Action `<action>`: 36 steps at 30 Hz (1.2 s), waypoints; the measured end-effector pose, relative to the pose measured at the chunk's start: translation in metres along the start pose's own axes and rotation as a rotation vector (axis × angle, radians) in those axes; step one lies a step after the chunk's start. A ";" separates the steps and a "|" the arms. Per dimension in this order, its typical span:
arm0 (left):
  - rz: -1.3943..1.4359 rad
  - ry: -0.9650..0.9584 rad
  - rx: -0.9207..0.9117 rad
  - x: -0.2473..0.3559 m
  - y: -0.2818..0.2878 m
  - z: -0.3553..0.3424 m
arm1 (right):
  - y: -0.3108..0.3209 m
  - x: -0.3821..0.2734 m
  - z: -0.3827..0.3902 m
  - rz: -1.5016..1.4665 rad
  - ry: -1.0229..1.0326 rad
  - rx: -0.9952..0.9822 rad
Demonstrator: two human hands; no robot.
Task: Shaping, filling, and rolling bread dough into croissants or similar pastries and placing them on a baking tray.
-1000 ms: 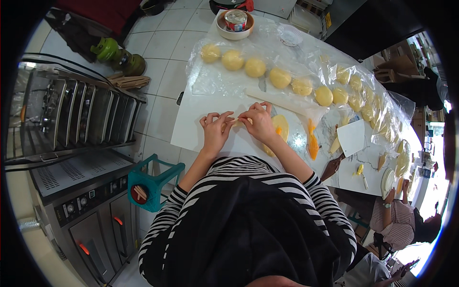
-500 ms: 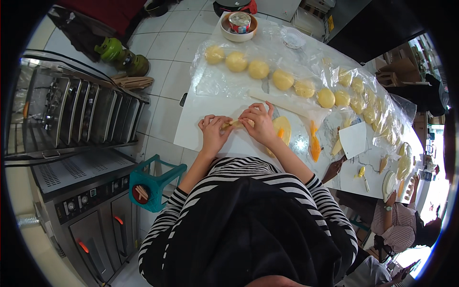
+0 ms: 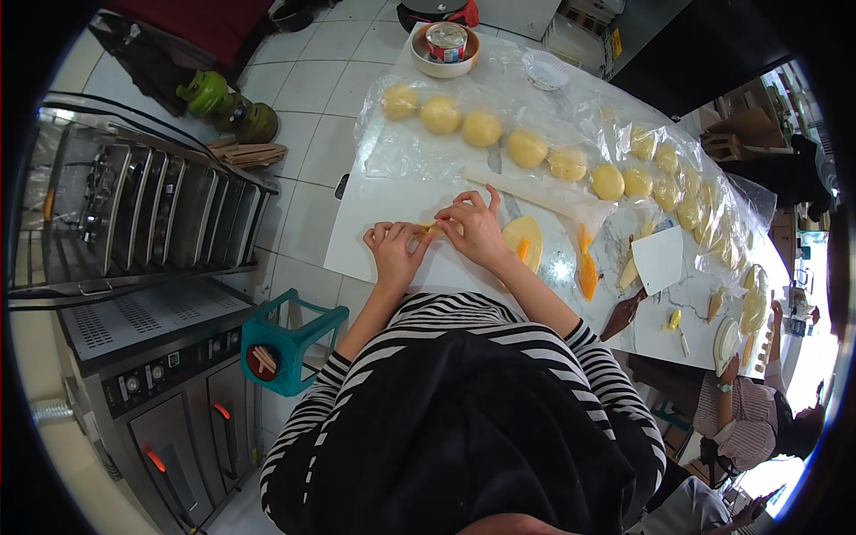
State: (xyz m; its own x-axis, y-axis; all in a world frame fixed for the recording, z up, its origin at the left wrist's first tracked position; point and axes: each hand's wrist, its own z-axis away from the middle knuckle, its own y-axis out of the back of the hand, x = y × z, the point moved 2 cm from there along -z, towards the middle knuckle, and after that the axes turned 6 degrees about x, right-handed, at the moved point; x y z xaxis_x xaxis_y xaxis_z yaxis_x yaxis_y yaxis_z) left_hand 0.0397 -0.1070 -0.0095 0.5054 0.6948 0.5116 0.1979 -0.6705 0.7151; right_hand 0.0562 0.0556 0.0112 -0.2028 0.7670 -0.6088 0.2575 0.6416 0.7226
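Note:
Over the white board (image 3: 357, 241) at the table's near left, my left hand (image 3: 395, 256) and my right hand (image 3: 474, 234) meet with fingers pinched together. Between their fingertips is a small piece of pale yellow dough (image 3: 430, 228), mostly hidden by the fingers. Beside my right hand lies a flattened oval of dough (image 3: 519, 230) with a strip of orange filling (image 3: 524, 249) on it. A whitish rolling pin (image 3: 522, 193) rests just beyond that hand. To its right lies a piping bag of orange filling (image 3: 588, 272).
Dough balls (image 3: 482, 129) sit in rows under clear plastic sheeting (image 3: 580, 98). A bowl (image 3: 426, 64) holding a can stands at the far end. Rightward lie a white card (image 3: 660, 261) and a brown piping bag (image 3: 622, 316). A co-worker (image 3: 736, 415) is at right; a teal stool (image 3: 290, 339) stands left.
My right hand has shifted slightly left, and my fingertips have drawn closer together, covering more of the dough piece. The co-worker's far arm has moved a little.

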 end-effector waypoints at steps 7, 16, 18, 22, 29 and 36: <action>0.025 -0.008 -0.029 0.004 -0.002 -0.002 | 0.000 -0.002 0.000 0.033 0.048 -0.018; 0.162 -0.019 0.009 -0.005 -0.010 -0.002 | -0.010 0.001 0.003 0.075 0.040 -0.009; 0.181 -0.013 0.035 -0.007 -0.011 -0.003 | -0.008 -0.003 0.001 0.074 0.045 0.014; 0.216 -0.009 0.078 -0.004 -0.009 -0.004 | -0.004 -0.002 0.002 0.038 0.075 0.055; 0.120 0.010 -0.015 -0.004 -0.004 -0.005 | -0.007 -0.001 0.005 0.111 0.109 0.074; 0.105 0.011 0.036 -0.003 -0.003 -0.005 | -0.005 -0.007 0.001 0.107 0.096 0.052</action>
State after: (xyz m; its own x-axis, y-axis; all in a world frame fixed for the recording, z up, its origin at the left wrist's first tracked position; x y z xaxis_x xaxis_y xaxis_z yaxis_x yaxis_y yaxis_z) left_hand 0.0339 -0.1057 -0.0109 0.5153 0.6230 0.5884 0.1741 -0.7484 0.6400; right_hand 0.0578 0.0472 0.0113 -0.2607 0.8298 -0.4935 0.3301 0.5570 0.7621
